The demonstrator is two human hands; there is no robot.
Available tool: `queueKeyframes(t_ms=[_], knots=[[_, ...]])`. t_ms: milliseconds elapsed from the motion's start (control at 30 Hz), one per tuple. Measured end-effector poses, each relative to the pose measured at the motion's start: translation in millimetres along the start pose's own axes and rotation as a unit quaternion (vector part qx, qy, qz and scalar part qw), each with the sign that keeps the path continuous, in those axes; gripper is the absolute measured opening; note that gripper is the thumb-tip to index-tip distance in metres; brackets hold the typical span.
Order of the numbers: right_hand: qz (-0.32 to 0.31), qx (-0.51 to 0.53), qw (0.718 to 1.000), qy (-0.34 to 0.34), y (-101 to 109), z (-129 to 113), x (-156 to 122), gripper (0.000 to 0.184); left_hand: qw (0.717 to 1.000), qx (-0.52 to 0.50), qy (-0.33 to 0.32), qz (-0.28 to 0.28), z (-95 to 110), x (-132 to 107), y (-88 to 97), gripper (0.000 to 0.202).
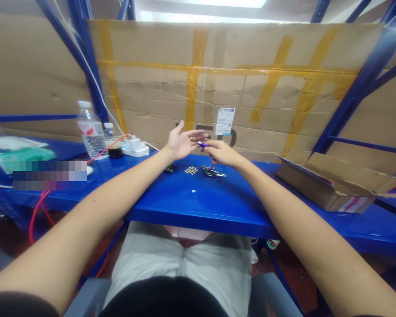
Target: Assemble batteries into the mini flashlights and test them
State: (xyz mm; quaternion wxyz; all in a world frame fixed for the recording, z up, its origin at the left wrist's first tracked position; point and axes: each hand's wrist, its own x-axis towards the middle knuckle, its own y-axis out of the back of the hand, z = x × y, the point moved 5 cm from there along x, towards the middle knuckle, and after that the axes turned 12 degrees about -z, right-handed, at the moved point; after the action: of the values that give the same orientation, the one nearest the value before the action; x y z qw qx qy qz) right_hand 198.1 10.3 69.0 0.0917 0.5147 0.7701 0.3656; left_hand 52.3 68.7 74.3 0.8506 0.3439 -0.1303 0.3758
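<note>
My left hand point(181, 143) is raised over the table with its palm turned up and its fingers stretched out, open. A tiny gold-coloured spot point(191, 138) shows at its fingers; whether it is a ring or a loose part I cannot tell. Close beside those fingertips, my right hand point(220, 152) is closed around a small purple pen-like tube point(203, 144). Below the hands lie a cluster of small round metal pieces point(191, 170), a pile of slim dark and silvery pen-like pieces point(214, 172), and some dark green pieces point(170, 167) partly behind my left forearm.
On the blue table point(198, 207), a water bottle point(91, 132), a small bottle with dark liquid point(114, 143) and a power strip point(137, 150) stand at the left. An open cardboard box point(323, 187) sits at the right. A tall cardboard sheet point(152, 94) closes the back.
</note>
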Motion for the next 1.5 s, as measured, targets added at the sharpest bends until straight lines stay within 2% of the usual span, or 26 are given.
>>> queueKeyframes(t_ms=[100,233,400,600,767,933,1200,1500], knots=[[-0.019,-0.043,0.998,0.03,-4,-5,-1,0.014,0.999,-0.05,0.002,0.0,0,-1,-0.6,0.083],[-0.012,-0.116,0.989,0.092,-5,-9,0,0.016,0.997,-0.073,0.02,-0.012,0,-1,-4.7,0.084],[-0.008,-0.169,0.979,0.116,-8,-9,0,0.021,0.991,-0.129,0.034,-0.012,-2,-1,-6.6,0.086],[-0.006,-0.211,0.967,0.141,-12,-11,0,0.029,0.946,-0.318,0.047,-0.033,-13,1,-7.8,0.09],[0.006,-0.245,0.962,0.12,-13,-9,0,0.03,0.901,-0.427,0.043,-0.057,-21,5,-9.8,0.09],[0.029,-0.276,0.952,0.133,-14,-14,-2,0.03,0.888,-0.455,0.054,-0.048,-21,4,-11.3,0.088],[0.03,-0.291,0.946,0.141,-17,-17,-5,0.037,0.88,-0.467,0.058,-0.059,-20,4,-12.0,0.088],[0.041,-0.303,0.941,0.143,-17,-17,-5,0.034,0.878,-0.471,0.063,-0.061,-18,3,-13.9,0.088]])
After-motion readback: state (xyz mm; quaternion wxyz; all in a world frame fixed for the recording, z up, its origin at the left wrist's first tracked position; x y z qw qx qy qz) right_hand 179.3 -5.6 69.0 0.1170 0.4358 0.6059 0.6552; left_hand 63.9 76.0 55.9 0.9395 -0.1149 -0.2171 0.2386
